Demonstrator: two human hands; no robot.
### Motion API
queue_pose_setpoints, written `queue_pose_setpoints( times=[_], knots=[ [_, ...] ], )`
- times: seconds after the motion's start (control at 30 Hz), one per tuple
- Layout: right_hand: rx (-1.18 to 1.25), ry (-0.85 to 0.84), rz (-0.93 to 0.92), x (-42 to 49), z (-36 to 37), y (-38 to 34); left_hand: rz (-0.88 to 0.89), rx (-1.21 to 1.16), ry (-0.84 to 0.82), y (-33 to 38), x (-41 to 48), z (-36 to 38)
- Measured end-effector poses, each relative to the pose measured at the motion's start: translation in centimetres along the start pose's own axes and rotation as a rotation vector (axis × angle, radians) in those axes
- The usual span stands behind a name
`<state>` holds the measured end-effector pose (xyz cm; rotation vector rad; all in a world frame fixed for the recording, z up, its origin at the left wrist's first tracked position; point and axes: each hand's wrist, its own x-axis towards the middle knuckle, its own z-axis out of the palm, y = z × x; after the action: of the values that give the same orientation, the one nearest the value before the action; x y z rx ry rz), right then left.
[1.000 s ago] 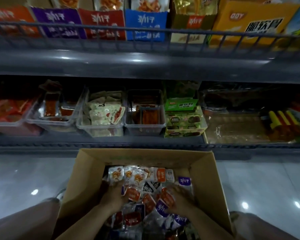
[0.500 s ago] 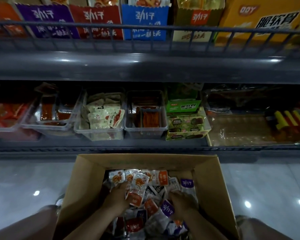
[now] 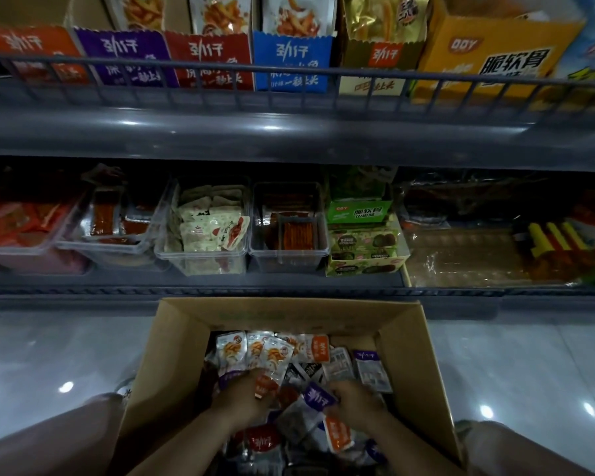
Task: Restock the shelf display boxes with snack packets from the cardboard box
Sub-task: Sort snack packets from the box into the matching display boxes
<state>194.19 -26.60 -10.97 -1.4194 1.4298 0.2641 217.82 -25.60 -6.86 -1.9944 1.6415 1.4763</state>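
Since one second ago the left hand has gathered some white-and-orange packets, which now stand up from it like a fan, pointing to the far wall of the cardboard box. Its fingers are curled round their lower ends. I judge they are held so to be squared into one bundle before going up.

The right hand is nearer the right wall, fingers bent down into the loose snack packets. A purple packet touches it, but whether it is pinched or only lies against the hand I cannot tell, because the fingertips are buried.

The display boxes stand along the front edge of the lower shelf, dim under the upper shelf, so their back rows cannot be read. The box's near edge is cut off.
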Motion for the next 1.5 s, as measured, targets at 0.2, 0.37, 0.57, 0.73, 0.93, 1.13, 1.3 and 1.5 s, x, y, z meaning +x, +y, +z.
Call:
queue_pose_setpoints(
  times=[0.2,0.37,0.57,0.73,0.93,1.13,1.3,1.5],
  knots=[
    [-0.015,0.047,-0.172,-3.8,-6.4,-5.5,0.193,-0.112,-0.016,3.7,-2.9,-3.5],
    [0.130,0.037,-0.270,-10.0,-11.0,-10.6,0.289,-0.174,-0.127,6.4,-5.9,-6.9],
    [0.345,0.064,-0.328,-17.9,-12.4,-14.4,0.393,-0.189,-0.226,9.9,-13.1,-12.2],
    [0.653,0.210,-0.323,-20.5,-12.1,-16.1,0.453,-0.380,-0.148,11.4,-17.7,-13.3],
    [0.817,0.374,-0.277,-20.2,-10.1,-17.8,0.402,-0.562,0.085,11.2,-18.8,-10.3],
    [0.870,0.439,-0.228,-19.5,-8.9,-17.6,0.327,-0.607,0.182,11.3,-18.3,-9.1],
    [0.347,0.395,-0.382,-21.3,-12.5,-17.6,0.346,-0.643,0.145,11.4,-18.5,-11.7],
    [0.121,0.211,-0.463,-23.0,-14.0,-16.9,0.452,-0.849,0.142,11.5,-19.7,-13.9]
  ],
)
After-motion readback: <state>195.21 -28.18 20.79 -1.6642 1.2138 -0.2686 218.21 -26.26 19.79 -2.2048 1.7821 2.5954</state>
